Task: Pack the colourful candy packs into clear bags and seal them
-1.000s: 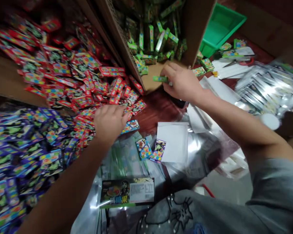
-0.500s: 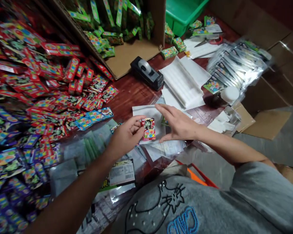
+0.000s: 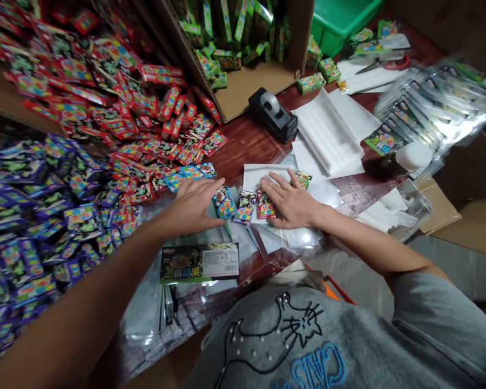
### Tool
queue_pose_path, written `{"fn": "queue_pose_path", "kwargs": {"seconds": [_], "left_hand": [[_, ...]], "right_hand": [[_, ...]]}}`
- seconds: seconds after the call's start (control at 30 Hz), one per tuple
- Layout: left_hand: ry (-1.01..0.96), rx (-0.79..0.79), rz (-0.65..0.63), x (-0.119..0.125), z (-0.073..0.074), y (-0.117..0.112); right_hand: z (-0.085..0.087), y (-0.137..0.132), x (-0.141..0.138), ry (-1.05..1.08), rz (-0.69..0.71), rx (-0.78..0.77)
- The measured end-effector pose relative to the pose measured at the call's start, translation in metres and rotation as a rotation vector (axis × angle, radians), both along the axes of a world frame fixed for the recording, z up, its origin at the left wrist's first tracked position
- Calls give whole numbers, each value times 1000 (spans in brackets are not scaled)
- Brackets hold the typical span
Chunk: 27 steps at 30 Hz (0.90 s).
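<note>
Bench (image 3: 235,146) is dark red-brown and crowded. Red box heap (image 3: 101,102) takes the far left, purple box heap (image 3: 40,221) sits nearer on the same side. Cardboard carton (image 3: 263,89) at the back, open towards the person, green boxes (image 3: 235,32) inside. Stack of clear sleeves (image 3: 441,111) far right, overlapping each other. Green tub (image 3: 342,24) just right of the carton. White sheets (image 3: 332,132) lie right of centre. Dark header card (image 3: 200,262) lies flat at the near edge, white label panel on its right half. Hands: both palm down. Left hand (image 3: 196,205) is open, thumb spread from fingers, nothing gripped; can't tell if it touches the blue packet. Right hand (image 3: 289,202) is open too, fingers stretched over the red packet, not closed round it. Black tape dispenser (image 3: 273,116) stands beside the carton mouth; white-capped jar (image 3: 411,158) near the sleeves; red-handled scissors (image 3: 395,63) behind, on paper. Smallest: row of four packets between and under the hands. Blue packet (image 3: 225,203) by the left hand, purple packet (image 3: 246,207) next, red packet (image 3: 266,207) partly under the right fingers, green packet (image 3: 305,179) showing past that hand's far edge.
</note>
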<state>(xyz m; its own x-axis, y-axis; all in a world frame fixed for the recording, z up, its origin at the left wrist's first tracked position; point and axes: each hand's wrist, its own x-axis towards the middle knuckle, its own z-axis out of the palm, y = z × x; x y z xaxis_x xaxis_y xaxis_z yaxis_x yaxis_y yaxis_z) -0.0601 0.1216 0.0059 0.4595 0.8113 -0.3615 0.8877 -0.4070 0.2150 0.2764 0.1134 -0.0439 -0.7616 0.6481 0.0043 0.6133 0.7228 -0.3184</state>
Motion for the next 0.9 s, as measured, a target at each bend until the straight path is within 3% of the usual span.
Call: {"fn": "queue_pose_path", "kwargs": {"seconds": [0.2, 0.4, 0.73, 0.9], "left_hand": [[-90, 23, -105, 32, -5, -26], [-95, 117, -69, 32, -12, -40], [-230, 55, 75, 44, -39, -46], [-299, 59, 106, 46, -34, -52]], "right_hand": [[-15, -13, -20, 93, 18, 63], [-35, 3, -19, 236, 108, 19], [-21, 3, -24, 187, 153, 4], [-28, 7, -33, 228, 157, 45]]}}
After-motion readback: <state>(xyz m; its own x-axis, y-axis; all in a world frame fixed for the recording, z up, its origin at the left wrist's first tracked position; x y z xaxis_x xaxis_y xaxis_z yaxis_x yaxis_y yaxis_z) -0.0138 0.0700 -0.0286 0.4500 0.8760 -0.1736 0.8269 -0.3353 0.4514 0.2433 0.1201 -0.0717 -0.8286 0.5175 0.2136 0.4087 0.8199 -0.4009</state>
